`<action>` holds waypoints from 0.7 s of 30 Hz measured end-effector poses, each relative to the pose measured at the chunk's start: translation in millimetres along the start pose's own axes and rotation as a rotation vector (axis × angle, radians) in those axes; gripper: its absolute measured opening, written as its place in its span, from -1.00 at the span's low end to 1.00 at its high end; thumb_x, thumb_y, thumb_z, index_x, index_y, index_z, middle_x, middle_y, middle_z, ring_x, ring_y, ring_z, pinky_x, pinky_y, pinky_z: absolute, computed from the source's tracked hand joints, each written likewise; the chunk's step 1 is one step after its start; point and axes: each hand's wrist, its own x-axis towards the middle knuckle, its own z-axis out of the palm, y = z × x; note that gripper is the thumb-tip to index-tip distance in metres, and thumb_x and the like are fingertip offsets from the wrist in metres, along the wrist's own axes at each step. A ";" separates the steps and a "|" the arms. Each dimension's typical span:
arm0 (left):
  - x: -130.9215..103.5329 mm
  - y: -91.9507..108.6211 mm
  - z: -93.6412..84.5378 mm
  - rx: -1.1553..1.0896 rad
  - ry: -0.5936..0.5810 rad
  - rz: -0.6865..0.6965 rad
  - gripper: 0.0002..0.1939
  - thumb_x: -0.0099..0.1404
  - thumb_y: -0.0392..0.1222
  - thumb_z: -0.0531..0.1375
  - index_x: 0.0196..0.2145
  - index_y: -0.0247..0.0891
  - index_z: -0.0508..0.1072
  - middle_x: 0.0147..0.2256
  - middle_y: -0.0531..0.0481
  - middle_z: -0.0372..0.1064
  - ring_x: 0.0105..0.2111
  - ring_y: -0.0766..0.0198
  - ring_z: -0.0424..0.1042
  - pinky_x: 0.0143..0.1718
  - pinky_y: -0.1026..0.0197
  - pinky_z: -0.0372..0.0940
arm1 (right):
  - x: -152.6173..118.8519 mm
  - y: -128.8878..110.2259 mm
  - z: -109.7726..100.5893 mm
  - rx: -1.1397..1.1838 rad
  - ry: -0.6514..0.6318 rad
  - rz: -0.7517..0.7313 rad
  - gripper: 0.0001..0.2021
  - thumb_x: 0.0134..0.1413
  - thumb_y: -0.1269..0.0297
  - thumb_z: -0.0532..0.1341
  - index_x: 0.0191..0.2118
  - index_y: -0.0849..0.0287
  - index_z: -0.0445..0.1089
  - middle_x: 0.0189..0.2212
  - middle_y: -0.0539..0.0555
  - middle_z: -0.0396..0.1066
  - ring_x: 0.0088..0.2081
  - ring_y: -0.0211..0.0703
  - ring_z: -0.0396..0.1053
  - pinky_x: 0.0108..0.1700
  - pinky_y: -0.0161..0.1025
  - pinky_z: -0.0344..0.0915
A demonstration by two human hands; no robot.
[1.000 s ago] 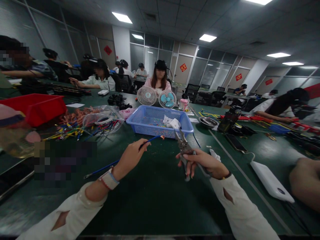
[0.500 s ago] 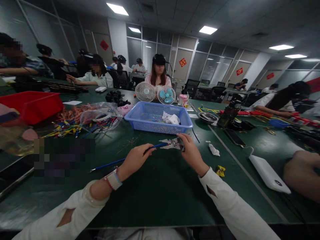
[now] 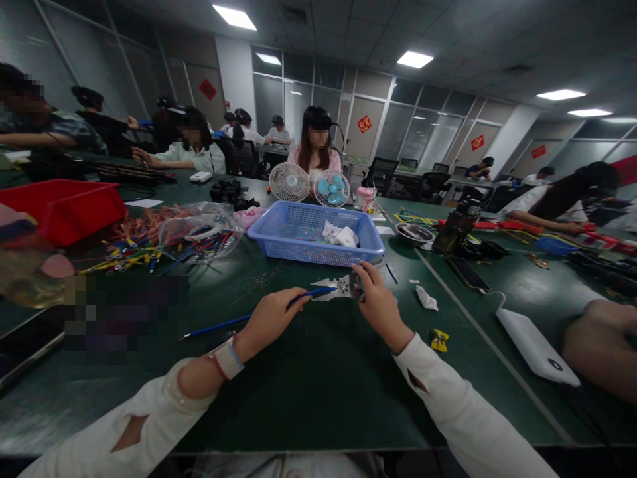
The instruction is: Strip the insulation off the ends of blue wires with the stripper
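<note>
My left hand [image 3: 273,315] is closed around a blue wire [image 3: 213,326], which sticks out on both sides of the fingers. Its left part runs down toward the table and ends in a bare tip. The right end lies at the jaws of a wire stripper [image 3: 343,286]. My right hand [image 3: 379,302] grips the tool's handles, which the fingers partly hide. The stripper's silver jaws point left. Whether they bite on the wire, I cannot tell. Behind both hands stands a blue mesh basket [image 3: 318,254] with white crumpled material and small bits inside.
Colored wires [image 3: 134,255] and a clear plastic bag lie at the left, by a red bin [image 3: 64,211]. On the right are a white power bank [image 3: 537,346], a yellow wrapper [image 3: 439,340], crumpled tissue [image 3: 426,299] and another person's arm [image 3: 604,348]. Two fans [image 3: 331,189] stand behind the basket.
The wire stripper has shifted slightly left along the blue wire, and its face is turned more toward me. My left hand has barely moved.
</note>
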 end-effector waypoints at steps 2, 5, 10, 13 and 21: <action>0.2 0.9 -0.1 0.003 0.001 -0.004 -0.72 0.40 -0.08 0.02 -0.16 -0.21 0.48 -0.38 0.04 0.47 -0.37 0.21 0.47 -0.32 0.24 0.27 | -0.2 -0.4 -0.2 -0.018 -0.014 -0.015 -0.31 -0.01 0.57 0.02 0.29 0.11 0.01 0.26 0.22 0.02 0.09 0.08 0.28 -0.22 -0.14 0.47; 0.2 1.0 0.2 0.007 -0.004 0.001 -0.71 0.40 -0.08 0.02 -0.15 -0.22 0.48 -0.36 0.03 0.49 -0.36 0.19 0.48 -0.30 0.22 0.29 | -0.3 -1.2 0.2 -0.038 -0.023 -0.036 -0.26 -0.07 0.61 0.00 0.29 0.13 -0.02 0.28 0.22 -0.02 0.13 0.06 0.24 -0.17 -0.15 0.46; -0.6 0.9 0.7 0.014 -0.006 -0.002 -0.72 0.38 -0.10 0.04 -0.13 -0.22 0.48 -0.30 -0.01 0.51 -0.30 0.17 0.49 -0.24 0.20 0.31 | 0.7 -3.0 2.0 -0.053 -0.007 -0.081 -0.21 -0.15 0.65 -0.01 0.30 0.20 -0.04 0.27 0.28 -0.01 0.14 0.08 0.22 -0.01 -0.04 0.37; -0.7 2.2 0.0 -0.005 -0.004 -0.006 -0.73 0.37 -0.11 0.04 -0.14 -0.21 0.49 -0.30 -0.01 0.52 -0.31 0.17 0.49 -0.22 0.19 0.33 | 1.6 -4.5 2.8 -0.078 0.018 -0.116 -0.25 -0.13 0.65 -0.03 0.29 0.27 -0.03 0.24 0.33 0.05 0.13 0.08 0.21 0.10 0.04 0.27; -1.0 -0.6 1.2 -0.019 0.007 0.031 -0.71 0.37 -0.11 0.04 -0.17 -0.23 0.52 -0.36 -0.01 0.52 -0.34 0.18 0.49 -0.26 0.20 0.33 | 1.8 -6.5 -0.3 -0.206 -0.021 -0.126 -0.46 -0.02 0.58 0.03 0.15 0.34 0.19 0.11 0.35 0.23 0.00 0.10 0.26 0.07 0.02 0.19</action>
